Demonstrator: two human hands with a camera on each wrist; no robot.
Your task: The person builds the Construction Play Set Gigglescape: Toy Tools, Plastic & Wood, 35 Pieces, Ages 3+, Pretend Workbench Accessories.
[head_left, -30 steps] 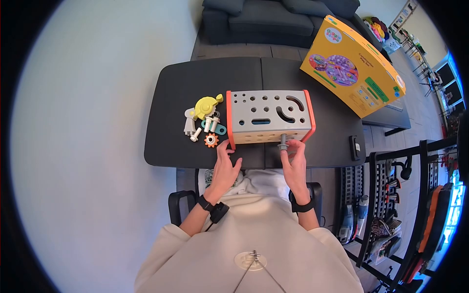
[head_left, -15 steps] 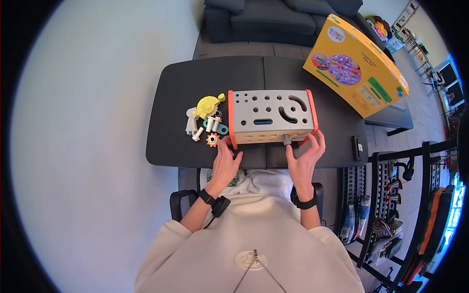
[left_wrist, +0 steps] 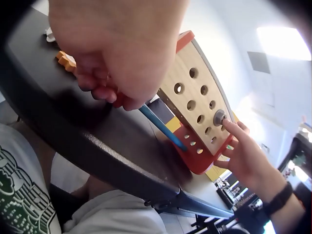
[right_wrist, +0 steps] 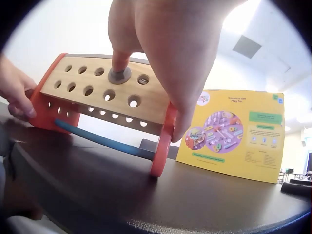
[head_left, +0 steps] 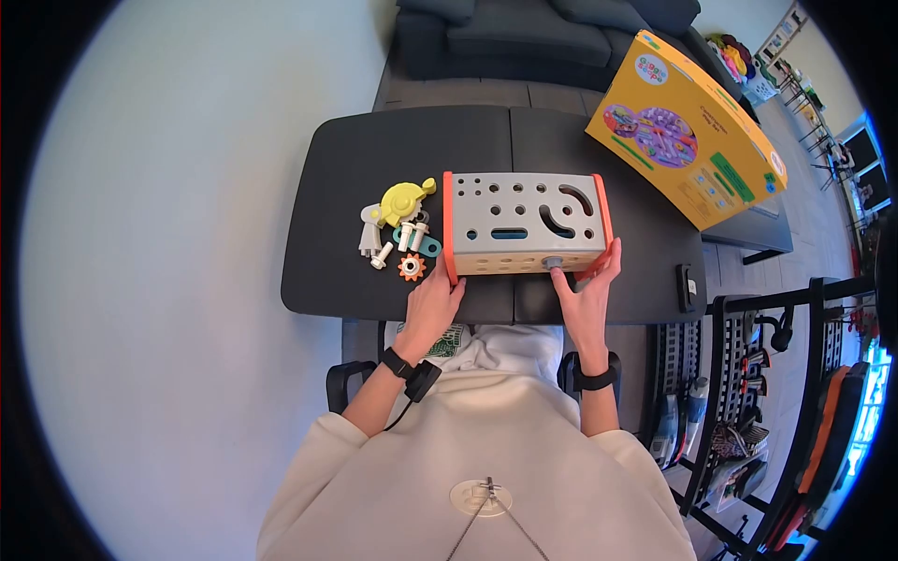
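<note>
A toy workbench box (head_left: 524, 201) stands on the black table (head_left: 374, 140), with a grey perforated top, wooden side and red end panels. A grey bolt (right_wrist: 119, 76) sits in a hole of the wooden side, its head close to the wood. My right hand (head_left: 586, 304) presses the bolt head with the thumb, while its fingers hold the right red end panel (right_wrist: 165, 146). At the opposite end, my left hand (head_left: 433, 304) grips the lower corner of the left red panel (head_left: 448, 229). A blue bar (right_wrist: 105, 141) runs low between the panels.
Left of the workbench lie a yellow toy piece (head_left: 402, 203), an off-white piece (head_left: 370, 234), several white bolts (head_left: 382, 255), a teal strip (head_left: 431, 247) and an orange gear (head_left: 412, 267). A yellow carton (head_left: 687, 131) stands back right; a small black object (head_left: 687, 287) lies near the right edge.
The bolt has gone deeper into the wooden side, from shaft showing to head near the wood. My right hand has shifted from pinching it to thumb pressing, fingers at the end panel.
</note>
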